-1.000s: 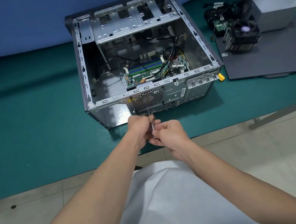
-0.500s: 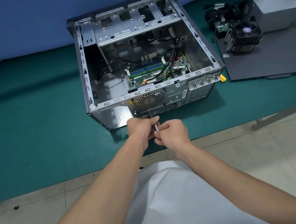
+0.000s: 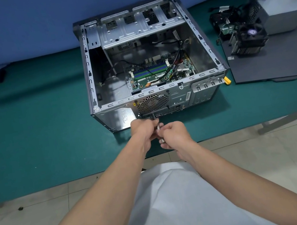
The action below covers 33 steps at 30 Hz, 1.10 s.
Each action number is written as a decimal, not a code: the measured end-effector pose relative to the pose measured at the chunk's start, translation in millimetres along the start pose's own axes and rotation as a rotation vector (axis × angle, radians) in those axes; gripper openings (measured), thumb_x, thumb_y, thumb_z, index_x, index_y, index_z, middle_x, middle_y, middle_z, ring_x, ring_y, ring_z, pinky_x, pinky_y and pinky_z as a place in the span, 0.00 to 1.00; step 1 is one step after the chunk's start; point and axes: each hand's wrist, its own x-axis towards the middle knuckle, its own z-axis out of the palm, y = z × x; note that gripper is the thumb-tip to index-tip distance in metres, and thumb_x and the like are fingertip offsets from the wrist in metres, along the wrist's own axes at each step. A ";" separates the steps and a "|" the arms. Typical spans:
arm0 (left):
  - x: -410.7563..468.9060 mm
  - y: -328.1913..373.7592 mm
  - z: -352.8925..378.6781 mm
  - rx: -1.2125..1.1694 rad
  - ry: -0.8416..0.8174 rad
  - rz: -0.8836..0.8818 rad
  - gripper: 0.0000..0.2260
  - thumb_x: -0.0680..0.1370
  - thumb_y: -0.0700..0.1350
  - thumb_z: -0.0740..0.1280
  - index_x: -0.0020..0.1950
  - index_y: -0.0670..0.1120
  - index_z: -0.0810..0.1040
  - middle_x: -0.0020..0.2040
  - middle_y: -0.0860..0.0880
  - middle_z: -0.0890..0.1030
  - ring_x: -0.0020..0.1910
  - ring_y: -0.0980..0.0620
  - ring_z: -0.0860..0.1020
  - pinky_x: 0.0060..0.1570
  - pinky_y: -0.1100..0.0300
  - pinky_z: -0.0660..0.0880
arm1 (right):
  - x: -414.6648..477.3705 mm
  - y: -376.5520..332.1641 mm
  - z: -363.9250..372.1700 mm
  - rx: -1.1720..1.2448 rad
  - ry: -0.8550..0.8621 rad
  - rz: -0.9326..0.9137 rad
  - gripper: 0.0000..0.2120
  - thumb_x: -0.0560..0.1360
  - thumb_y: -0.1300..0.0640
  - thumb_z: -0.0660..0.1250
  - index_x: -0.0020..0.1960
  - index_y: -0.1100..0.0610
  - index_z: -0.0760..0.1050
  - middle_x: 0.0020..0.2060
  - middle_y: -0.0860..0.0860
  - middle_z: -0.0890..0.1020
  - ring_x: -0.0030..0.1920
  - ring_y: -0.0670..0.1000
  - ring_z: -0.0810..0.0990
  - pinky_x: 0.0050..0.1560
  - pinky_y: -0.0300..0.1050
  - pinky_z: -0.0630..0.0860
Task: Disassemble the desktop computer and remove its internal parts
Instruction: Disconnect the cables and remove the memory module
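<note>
Little has moved since a second ago: both hands stay low against the rear panel, barely shifting. The left hand (image 3: 142, 130) curls round the front of the screwdriver (image 3: 158, 127) to steady it, while the right hand (image 3: 174, 135) grips its handle behind. The tip sits just below the fan grille (image 3: 152, 103) on the 6 o'clock face of the computer case (image 3: 178, 101), which lies open on the green bench (image 3: 30, 130) at the person's 12 o'clock. Off at 2 o'clock the power supply (image 3: 282, 9) and CPU cooler (image 3: 250, 39) already rest on a dark panel (image 3: 280, 61). I'd judge the job roughly half done: motherboard (image 3: 157, 72), cables (image 3: 179, 53) and rear fan remain inside.
</note>
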 end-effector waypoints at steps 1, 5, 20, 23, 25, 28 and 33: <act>-0.1 -0.1 0.3 -0.009 -0.012 -0.009 0.01 0.77 0.35 0.68 0.47 0.37 0.79 0.37 0.42 0.84 0.32 0.47 0.81 0.34 0.55 0.80 | -0.2 -0.6 -0.3 0.045 -0.056 0.024 0.05 0.77 0.63 0.65 0.47 0.62 0.79 0.40 0.56 0.81 0.33 0.50 0.78 0.38 0.44 0.81; -1.0 -3.6 -0.1 -0.029 -0.048 -0.022 0.02 0.77 0.37 0.69 0.47 0.38 0.79 0.39 0.42 0.85 0.33 0.47 0.81 0.33 0.57 0.79 | 3.6 1.5 -1.9 0.083 -0.039 0.016 0.04 0.77 0.66 0.65 0.47 0.62 0.78 0.42 0.56 0.82 0.32 0.49 0.80 0.40 0.44 0.82; -3.9 0.9 -4.9 0.143 -0.026 0.094 0.08 0.81 0.39 0.61 0.48 0.39 0.79 0.40 0.43 0.84 0.35 0.47 0.82 0.34 0.58 0.80 | 12.3 5.9 -8.8 0.005 -0.063 -0.098 0.02 0.76 0.65 0.66 0.49 0.61 0.76 0.37 0.56 0.83 0.33 0.50 0.83 0.41 0.46 0.83; -11.0 9.7 -19.9 0.475 0.038 0.226 0.11 0.82 0.42 0.60 0.50 0.39 0.80 0.42 0.44 0.84 0.40 0.46 0.84 0.50 0.51 0.81 | 6.6 0.0 -32.6 -0.065 -0.138 -0.094 0.02 0.75 0.67 0.67 0.47 0.61 0.75 0.34 0.57 0.82 0.33 0.51 0.84 0.39 0.46 0.82; -22.3 20.3 -32.2 0.723 0.053 0.326 0.13 0.82 0.45 0.60 0.49 0.39 0.81 0.44 0.43 0.84 0.44 0.43 0.84 0.53 0.49 0.79 | -1.7 -7.4 -54.6 -0.032 -0.215 -0.106 0.03 0.75 0.68 0.67 0.45 0.62 0.75 0.35 0.59 0.82 0.34 0.53 0.84 0.37 0.44 0.80; -43.2 43.9 -45.3 0.922 0.067 0.478 0.14 0.82 0.48 0.59 0.44 0.45 0.81 0.43 0.45 0.84 0.45 0.45 0.83 0.52 0.47 0.78 | -16.5 -26.0 -84.1 0.033 -0.345 -0.179 0.04 0.75 0.70 0.67 0.47 0.64 0.74 0.37 0.60 0.82 0.37 0.56 0.84 0.36 0.43 0.79; -56.5 73.2 -51.2 1.063 0.284 0.744 0.14 0.78 0.48 0.61 0.38 0.44 0.81 0.36 0.44 0.83 0.41 0.39 0.78 0.40 0.51 0.75 | -27.1 -90.9 -102.0 0.192 -0.583 -0.281 0.17 0.72 0.71 0.67 0.60 0.62 0.72 0.40 0.60 0.75 0.37 0.62 0.84 0.37 0.46 0.81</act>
